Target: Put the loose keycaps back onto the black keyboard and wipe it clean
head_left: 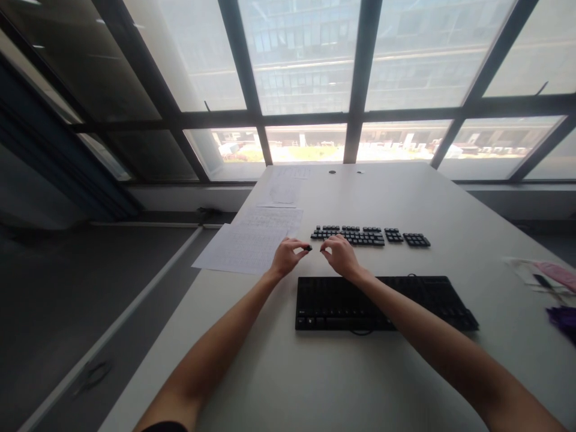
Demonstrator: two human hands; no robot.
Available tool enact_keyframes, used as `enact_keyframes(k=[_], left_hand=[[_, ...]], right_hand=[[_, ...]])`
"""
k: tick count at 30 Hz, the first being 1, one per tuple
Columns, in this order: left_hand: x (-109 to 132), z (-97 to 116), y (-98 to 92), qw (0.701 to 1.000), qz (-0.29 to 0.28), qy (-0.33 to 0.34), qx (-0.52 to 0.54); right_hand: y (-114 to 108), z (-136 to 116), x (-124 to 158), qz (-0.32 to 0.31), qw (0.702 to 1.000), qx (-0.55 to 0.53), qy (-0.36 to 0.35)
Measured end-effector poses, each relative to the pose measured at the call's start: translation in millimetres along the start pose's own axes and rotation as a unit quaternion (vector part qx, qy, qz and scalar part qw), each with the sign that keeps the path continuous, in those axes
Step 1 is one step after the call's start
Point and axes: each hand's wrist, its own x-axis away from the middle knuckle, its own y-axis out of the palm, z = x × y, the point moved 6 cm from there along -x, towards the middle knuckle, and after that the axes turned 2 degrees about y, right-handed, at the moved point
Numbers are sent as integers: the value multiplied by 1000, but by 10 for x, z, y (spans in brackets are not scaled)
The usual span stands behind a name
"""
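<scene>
A black keyboard base (405,297) lies on the white table (279,372) in front of me. Beyond it, loose black keycaps (373,236) are set out in rows like a keyboard layout. My left hand (287,255) is closed in a pinch on a small black keycap (308,247) at the left end of those rows. My right hand (341,255) hovers just to its right, fingers curled in a pinch beside the keycap; what is between them, if anything, I cannot make out. Both forearms stretch over the table, the right one crossing the keyboard base.
Printed paper sheets (252,243) lie left of the keycaps, another sheet (284,191) farther back. Pink and purple items (558,288) sit at the right edge. The table's left edge drops to a grey floor. Large windows stand behind the table.
</scene>
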Motion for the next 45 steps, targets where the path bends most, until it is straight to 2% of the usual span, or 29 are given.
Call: enact_keyframes(k=[2, 4, 8, 11, 25, 35, 40, 45], left_hand=[[235, 66, -161, 996, 1, -20, 83], [508, 179, -252, 990, -39, -27, 135], [985, 382, -297, 979, -102, -50, 170], [1143, 466, -280, 979, -106, -55, 165], [1156, 524, -285, 981, -102, -24, 164], [1240, 678, -290, 993, -75, 60, 73], [1248, 693, -298, 991, -100, 73, 44], [1279, 812, -315, 986, -121, 107, -50]], right_hand=[[-135, -81, 244, 34, 996, -86, 20], [-198, -194, 505, 38, 987, -156, 29], [-148, -441, 913, 4, 968, -251, 28], [-66, -556, 1050, -11, 960, -277, 29], [55, -613, 1126, -26, 966, -256, 29], [51, -664, 1147, -17, 972, -235, -16], [43, -717, 1138, -17, 977, -207, -41], [48, -769, 1152, -27, 985, -159, -67]])
